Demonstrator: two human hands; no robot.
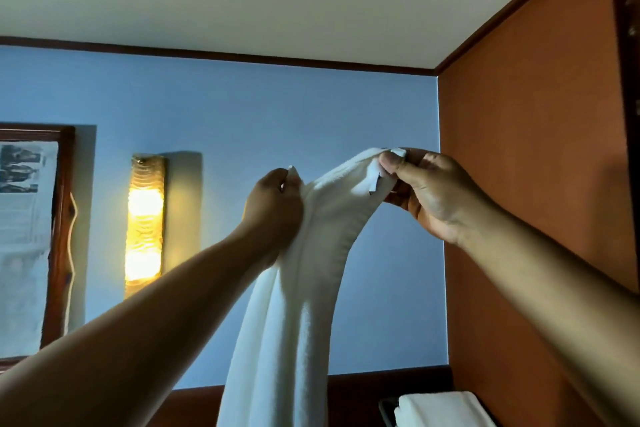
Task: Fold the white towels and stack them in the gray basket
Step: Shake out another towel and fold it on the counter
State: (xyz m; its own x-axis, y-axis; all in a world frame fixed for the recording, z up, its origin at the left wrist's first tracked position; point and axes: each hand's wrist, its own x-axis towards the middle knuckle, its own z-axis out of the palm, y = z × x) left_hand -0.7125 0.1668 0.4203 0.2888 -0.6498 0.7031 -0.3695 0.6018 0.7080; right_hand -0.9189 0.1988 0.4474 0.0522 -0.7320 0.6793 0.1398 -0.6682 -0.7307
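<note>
A long white towel [294, 305] hangs down in front of me, held high against the blue wall. My left hand [273, 204] grips its top edge on the left side. My right hand [426, 191] pinches the other top corner, beside a small white label, thumb on the near side. The towel drapes in folds between and below both hands and runs off the bottom of the view. Another white towel [443, 409] lies folded at the bottom right, partly cut off. The gray basket is out of view.
An orange-brown wall [533, 149] stands close on the right. A lit wall lamp [143, 225] and a wood-framed picture [31, 236] hang on the blue wall at left. Dark wood panelling [381, 388] runs along the bottom.
</note>
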